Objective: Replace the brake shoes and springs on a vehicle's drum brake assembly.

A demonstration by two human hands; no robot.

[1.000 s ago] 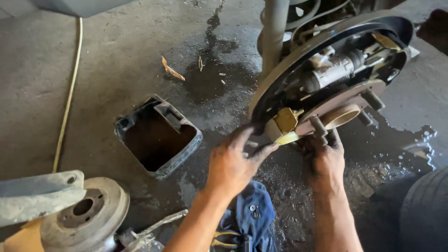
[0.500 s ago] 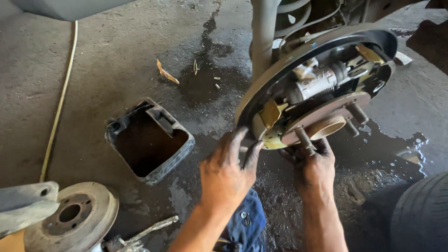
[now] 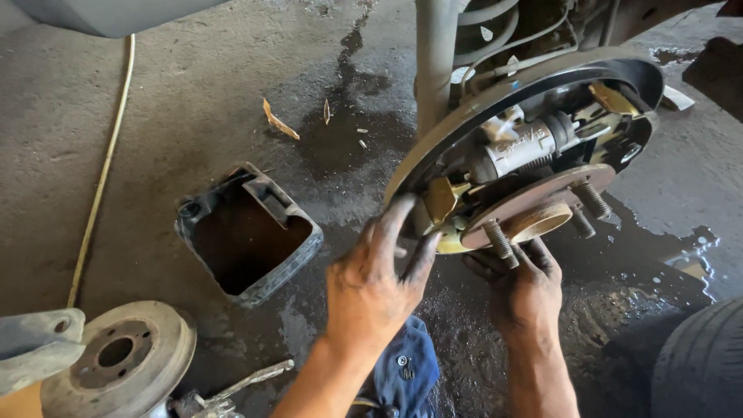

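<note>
Left hand (image 3: 370,286) fingers spread on brake shoe (image 3: 443,203); right hand (image 3: 525,288) curled beneath hub (image 3: 534,207).

Left hand (image 3: 370,288): greasy, fingers spread against the lower edge of the brake backing plate (image 3: 464,116).
Right hand (image 3: 525,288): under the wheel hub (image 3: 534,203), touching its studs.
Floor: black tub (image 3: 248,232), brake drum (image 3: 116,364), blue rag (image 3: 406,368).
</note>
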